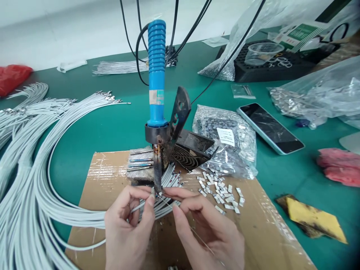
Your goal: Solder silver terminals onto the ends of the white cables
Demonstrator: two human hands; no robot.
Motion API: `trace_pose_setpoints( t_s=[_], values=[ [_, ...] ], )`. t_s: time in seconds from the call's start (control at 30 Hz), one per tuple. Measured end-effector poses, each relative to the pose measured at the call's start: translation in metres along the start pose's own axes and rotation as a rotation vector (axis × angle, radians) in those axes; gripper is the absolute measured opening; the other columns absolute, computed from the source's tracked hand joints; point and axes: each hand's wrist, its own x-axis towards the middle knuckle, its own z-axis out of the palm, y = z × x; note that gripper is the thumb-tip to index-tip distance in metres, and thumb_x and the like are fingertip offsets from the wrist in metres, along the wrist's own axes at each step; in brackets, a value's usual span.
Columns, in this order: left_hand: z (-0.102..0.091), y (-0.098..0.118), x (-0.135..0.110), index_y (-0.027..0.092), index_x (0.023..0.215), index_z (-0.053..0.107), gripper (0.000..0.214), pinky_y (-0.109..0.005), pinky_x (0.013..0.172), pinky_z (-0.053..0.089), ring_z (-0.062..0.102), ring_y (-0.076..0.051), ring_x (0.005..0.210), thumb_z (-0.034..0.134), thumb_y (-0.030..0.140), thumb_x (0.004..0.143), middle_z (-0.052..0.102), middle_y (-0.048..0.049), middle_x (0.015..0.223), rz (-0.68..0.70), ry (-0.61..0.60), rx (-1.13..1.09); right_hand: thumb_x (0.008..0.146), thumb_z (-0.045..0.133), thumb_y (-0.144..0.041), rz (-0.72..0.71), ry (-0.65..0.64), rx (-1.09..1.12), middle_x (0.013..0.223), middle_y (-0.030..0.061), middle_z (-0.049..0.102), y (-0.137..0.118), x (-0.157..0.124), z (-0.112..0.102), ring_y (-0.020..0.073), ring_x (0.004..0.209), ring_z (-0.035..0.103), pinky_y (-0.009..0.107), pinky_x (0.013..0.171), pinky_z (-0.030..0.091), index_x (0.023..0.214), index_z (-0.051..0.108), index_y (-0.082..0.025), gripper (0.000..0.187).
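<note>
A soldering iron with a blue handle [156, 75] is clamped upright in a dark metal stand [180, 112], its tip [157, 172] pointing down. Just under the tip, my left hand [131, 225] pinches the end of a white cable [92, 247] between thumb and forefinger. My right hand [209, 228] is closed around a thin solder wire [202, 240], which runs back across the palm; its forefinger reaches to the tip. Fingers hide most of the joint there. Behind my hands lies a bundle of white cables [168, 183]. Small metal tabs [222, 191] are scattered on the cardboard [253, 232] to the right.
Thick bundles of white cables [42, 180] fill the left side. A small black fan [187, 153] stands behind the iron, beside a plastic bag [225, 138]. A phone [271, 127], a yellow sponge [316, 221] and a black tray [275, 67] lie on the right.
</note>
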Motion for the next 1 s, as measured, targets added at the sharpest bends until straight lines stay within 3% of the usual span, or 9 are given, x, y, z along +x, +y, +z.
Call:
trace_pose_setpoints(
  t_s=[0.13, 0.37, 0.77, 1.0],
  values=[
    [-0.007, -0.006, 0.003, 0.02, 0.071, 0.073, 0.01, -0.015, 0.056, 0.056, 0.074, -0.015, 0.067, 0.078, 0.013, 0.077, 0.082, -0.0046, 0.082, 0.01, -0.08, 0.005, 0.091, 0.067, -0.015, -0.01, 0.005, -0.033, 0.104, 0.0075, 0.081, 0.001, 0.0, 0.0, 0.0195, 0.093, 0.079, 0.018, 0.07, 0.061, 0.072, 0.064, -0.023, 0.021],
    [-0.004, -0.005, 0.002, 0.021, 0.07, 0.073, 0.012, -0.014, 0.053, 0.054, 0.072, -0.013, 0.063, 0.076, 0.013, 0.079, 0.081, -0.0029, 0.081, 0.028, -0.037, 0.001, 0.089, 0.067, -0.015, -0.018, 0.009, -0.067, 0.103, 0.0051, 0.082, -0.001, 0.001, -0.001, 0.0185, 0.092, 0.079, 0.02, 0.077, 0.06, 0.071, 0.063, -0.024, 0.02],
    [-0.01, -0.013, 0.006, 0.021, 0.076, 0.073, 0.011, -0.012, 0.057, 0.054, 0.072, -0.012, 0.068, 0.074, 0.016, 0.086, 0.079, -0.0009, 0.081, 0.038, -0.094, 0.039, 0.09, 0.065, -0.016, -0.033, -0.024, -0.08, 0.101, 0.0049, 0.082, -0.001, 0.004, -0.001, 0.0189, 0.091, 0.079, 0.022, 0.077, 0.06, 0.07, 0.062, -0.023, 0.022],
    [-0.01, -0.013, 0.004, 0.021, 0.077, 0.074, 0.009, -0.011, 0.045, 0.045, 0.069, -0.011, 0.065, 0.076, 0.019, 0.085, 0.078, -0.0018, 0.082, 0.025, -0.082, 0.032, 0.09, 0.068, -0.018, -0.027, -0.019, -0.07, 0.101, 0.0067, 0.082, -0.002, 0.005, -0.001, 0.0204, 0.092, 0.079, 0.023, 0.077, 0.061, 0.071, 0.065, -0.023, 0.02]
  ],
)
